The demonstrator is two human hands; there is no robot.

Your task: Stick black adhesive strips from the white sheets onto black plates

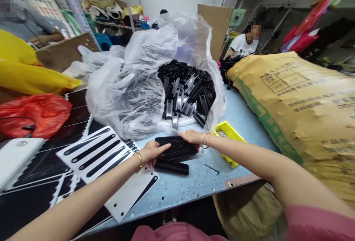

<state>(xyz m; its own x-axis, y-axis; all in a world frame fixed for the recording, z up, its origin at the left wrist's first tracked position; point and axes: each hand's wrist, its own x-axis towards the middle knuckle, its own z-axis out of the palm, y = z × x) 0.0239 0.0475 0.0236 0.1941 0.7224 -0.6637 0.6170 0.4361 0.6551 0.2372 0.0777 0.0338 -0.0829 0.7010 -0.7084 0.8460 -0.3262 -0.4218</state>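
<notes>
Between my two hands is a row of long black plastic pieces (179, 148), held side by side just above the blue table. My left hand (154, 151) grips its left end, thumb on top. At the far right corner, my right hand (193, 138) is closed around the other end, its fingers partly hidden. Another black piece (172, 167) lies on the table just in front. Beyond my hands, a clear plastic bag (116, 97) gapes open, with many loose black and see-through pieces (188, 93) inside. White sheets with black strip stickers (97, 152) lie left of my left hand.
A yellow tray (230, 127) of small metal parts sits by my right forearm, near a thin black tool (211, 169). One large yellow sack (299, 100) fills the right side. Red plastic (36, 115) and a white device (20, 159) are left. Two people sit farther back.
</notes>
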